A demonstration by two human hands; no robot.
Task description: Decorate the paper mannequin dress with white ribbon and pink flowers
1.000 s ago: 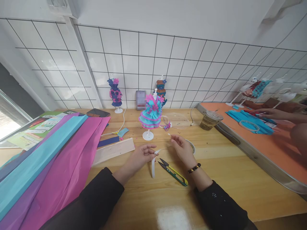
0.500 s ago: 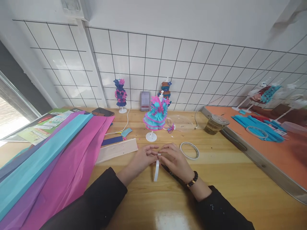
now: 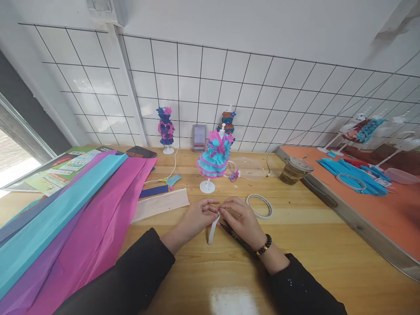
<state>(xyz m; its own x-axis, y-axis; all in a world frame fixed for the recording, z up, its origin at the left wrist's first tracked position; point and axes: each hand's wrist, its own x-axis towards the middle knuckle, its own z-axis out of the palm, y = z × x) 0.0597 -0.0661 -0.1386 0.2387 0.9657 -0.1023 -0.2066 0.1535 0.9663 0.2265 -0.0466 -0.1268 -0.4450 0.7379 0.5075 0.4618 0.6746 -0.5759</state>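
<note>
My left hand [image 3: 197,218] and my right hand [image 3: 242,222] meet over the wooden table, fingertips closed together on the top of a narrow white strip of tape [image 3: 213,230]. The strip hangs down between them, its lower end slanting to the left. Beneath my right hand lie dark scissors [image 3: 235,237], partly hidden by the palm and wrist. Just beyond my fingers stands a small white dress form [image 3: 207,187] in a turquoise and pink paper dress [image 3: 213,164]. A roll of tape [image 3: 271,210] lies flat to the right of my right hand.
Pink, purple and turquoise paper sheets [image 3: 108,218] cover the left side. A pale wooden strip [image 3: 164,204] lies beside them. Two more dressed forms, including a navy and pink one [image 3: 166,129], stand by the wall. A lidded cup [image 3: 295,170] sits near the orange board [image 3: 370,218].
The strip's lower end has swung slightly left and up, so it slants more. My fingertips have shifted a little at its top. The view has moved slightly.
</note>
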